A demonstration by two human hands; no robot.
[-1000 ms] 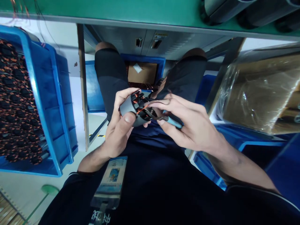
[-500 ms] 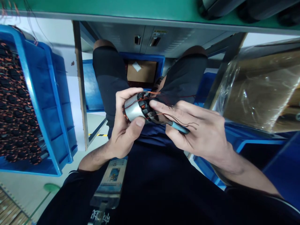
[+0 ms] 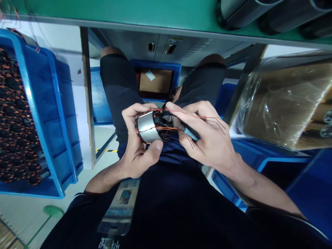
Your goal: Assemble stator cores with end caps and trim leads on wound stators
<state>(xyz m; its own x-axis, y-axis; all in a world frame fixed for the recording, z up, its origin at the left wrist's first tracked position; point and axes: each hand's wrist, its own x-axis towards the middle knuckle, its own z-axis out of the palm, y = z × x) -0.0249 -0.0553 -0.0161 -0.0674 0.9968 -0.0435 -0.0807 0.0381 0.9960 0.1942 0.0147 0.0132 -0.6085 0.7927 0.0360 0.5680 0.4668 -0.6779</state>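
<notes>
A motor stator (image 3: 146, 125), a silver cylinder with black slotted ends and copper windings, lies on its side above my lap. My left hand (image 3: 138, 141) is wrapped round it, thumb along its near edge and fingers over the far side. Long reddish copper leads (image 3: 168, 128) run from its right end toward my other hand. Closed on blue-handled pliers (image 3: 191, 132), my right hand (image 3: 207, 135) has its index finger reaching to the stator's right end. The pliers' metal jaws are close to that end, partly hidden by fingers and wires, so I cannot tell whether they touch it.
On the left stands a blue crate (image 3: 55, 138) full of wound stators. A green bench (image 3: 129, 10) crosses the top, with dark cylinders (image 3: 241, 14) at its right. A plastic-wrapped carton (image 3: 282, 103) and blue bins (image 3: 259, 152) are at right. Between my legs sits another crate (image 3: 176, 74).
The stator has turned in my left hand, and a bundle of leads now crosses its near side. My right hand and the pliers have shifted left, closer to the stator's end.
</notes>
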